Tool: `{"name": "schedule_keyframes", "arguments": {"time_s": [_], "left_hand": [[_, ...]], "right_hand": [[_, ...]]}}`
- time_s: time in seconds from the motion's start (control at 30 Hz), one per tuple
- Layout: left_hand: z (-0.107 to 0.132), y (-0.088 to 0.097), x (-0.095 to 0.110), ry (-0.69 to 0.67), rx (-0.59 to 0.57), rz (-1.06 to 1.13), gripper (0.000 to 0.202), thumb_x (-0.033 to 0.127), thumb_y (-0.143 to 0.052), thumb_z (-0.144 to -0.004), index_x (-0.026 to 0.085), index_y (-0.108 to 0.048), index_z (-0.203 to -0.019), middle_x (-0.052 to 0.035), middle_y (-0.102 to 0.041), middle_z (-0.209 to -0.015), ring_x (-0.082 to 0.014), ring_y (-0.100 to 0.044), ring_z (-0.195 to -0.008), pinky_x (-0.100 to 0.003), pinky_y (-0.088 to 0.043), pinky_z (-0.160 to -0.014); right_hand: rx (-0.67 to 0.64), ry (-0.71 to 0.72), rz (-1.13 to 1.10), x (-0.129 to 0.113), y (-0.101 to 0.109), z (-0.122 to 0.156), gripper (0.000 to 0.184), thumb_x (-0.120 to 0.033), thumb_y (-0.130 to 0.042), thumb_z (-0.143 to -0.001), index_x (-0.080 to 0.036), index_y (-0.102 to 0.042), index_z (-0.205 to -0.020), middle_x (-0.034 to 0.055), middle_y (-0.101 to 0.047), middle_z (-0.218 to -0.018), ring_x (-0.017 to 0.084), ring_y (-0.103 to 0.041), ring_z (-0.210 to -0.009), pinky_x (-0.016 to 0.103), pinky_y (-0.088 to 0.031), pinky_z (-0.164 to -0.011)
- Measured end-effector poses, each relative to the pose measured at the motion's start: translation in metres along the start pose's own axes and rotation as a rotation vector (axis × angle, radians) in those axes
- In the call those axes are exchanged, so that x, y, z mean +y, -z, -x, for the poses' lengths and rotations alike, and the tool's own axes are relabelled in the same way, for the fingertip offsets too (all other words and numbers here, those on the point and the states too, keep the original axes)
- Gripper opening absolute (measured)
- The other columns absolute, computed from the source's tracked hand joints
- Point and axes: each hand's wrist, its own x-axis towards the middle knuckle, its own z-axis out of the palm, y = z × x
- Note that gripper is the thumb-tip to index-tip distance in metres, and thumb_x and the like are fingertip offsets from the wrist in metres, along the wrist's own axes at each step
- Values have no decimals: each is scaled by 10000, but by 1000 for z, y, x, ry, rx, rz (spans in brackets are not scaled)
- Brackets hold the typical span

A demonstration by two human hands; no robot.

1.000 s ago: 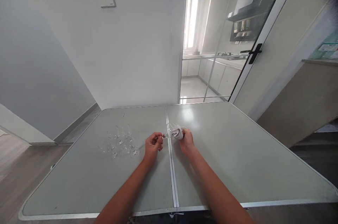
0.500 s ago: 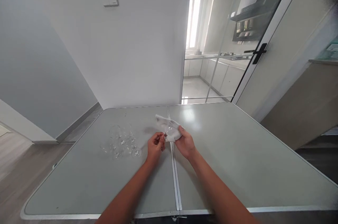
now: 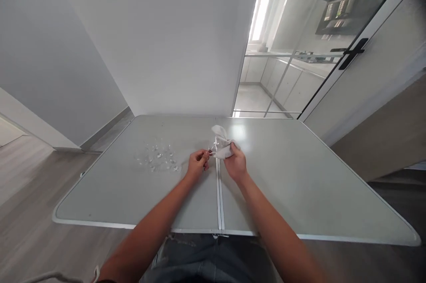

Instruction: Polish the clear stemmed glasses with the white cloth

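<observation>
My left hand (image 3: 197,164) pinches a small clear glass (image 3: 213,150) at its narrow, stem-like end, above the table's centre seam. A white cloth (image 3: 222,147) is bunched in my right hand (image 3: 236,163), whose fingers close around it against the glass's wider part. The cloth hides much of the glass, and one corner of it sticks up. To the left of my hands, a cluster of several clear stemmed glasses (image 3: 159,157) sits on the table; their outlines are faint and overlap.
The pale grey folding table (image 3: 282,176) has a metal rim and a metal seam (image 3: 219,203) down its middle. A white wall (image 3: 166,52) rises behind it. At the back right is a glass-panelled door with a black handle (image 3: 353,53).
The view has tilted downward, so the table's front edge and my legs show more. The cloth has turned around the glass, its loose corner now pointing up; both hands keep their hold.
</observation>
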Motion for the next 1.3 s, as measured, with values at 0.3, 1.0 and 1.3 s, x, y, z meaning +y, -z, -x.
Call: {"name": "schedule_keyframes", "arguments": {"time_s": [0.3, 1.0, 1.3], "left_hand": [[5, 3, 8, 404, -443, 168, 421, 502, -799, -765, 92, -700, -779, 66, -314, -558, -32, -222, -463, -155, -167, -380], [-7, 9, -5, -183, 81, -335, 414, 568, -712, -811, 164, -756, -737, -36, -626, -654, -153, -548, -645, -265, -451, -619], [0, 1, -4, -63, 3, -205, 413, 570, -691, -824, 159, -726, -801, -67, -722, -798, -173, -651, -616, -307, -557, -606]], "right_hand": [[-109, -214, 105, -26, 21, -9, 250, -378, -637, -809, -237, -653, -1015, 15, -715, -865, 220, -685, -803, 367, -564, -737], [-298, 151, 950, 27, 15, -4, 247, -469, -524, -963, -229, -576, -988, 12, -624, -865, 183, -559, -812, 320, -452, -808], [-301, 115, 1024, 10, 13, -2, 466, -380, -596, -902, -259, -521, -1345, 20, -675, -954, 191, -601, -804, 334, -460, -812]]}}
